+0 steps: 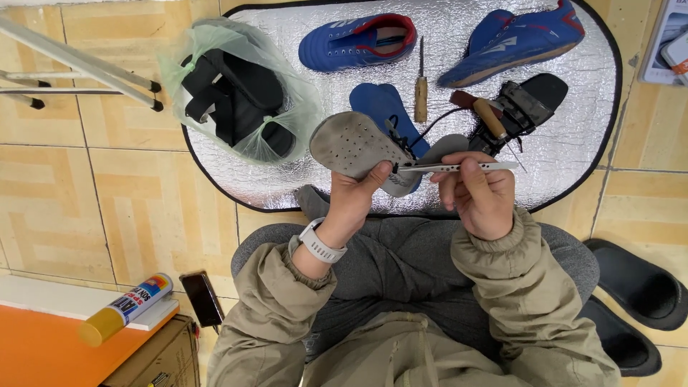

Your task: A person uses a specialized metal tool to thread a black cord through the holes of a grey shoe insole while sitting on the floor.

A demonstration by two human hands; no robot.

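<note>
While seated over the mat: work is being raised to lap height.
Left hand (352,195): gripping grey insole (351,143), steadying it.
Right hand (479,192): pinching metal tool (459,167), levelling it at the insole edge.

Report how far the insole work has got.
Done: one blue insole lies out on the silver mat. In hand: left hand holds the grey insole; right hand works a slim metal tool at its edge. Left: both blue shoes lie untouched.

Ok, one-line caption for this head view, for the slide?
Seated person's left hand holds a grey insole while the right hand grips a slim metal tool above a silver mat of blue shoes.
</note>
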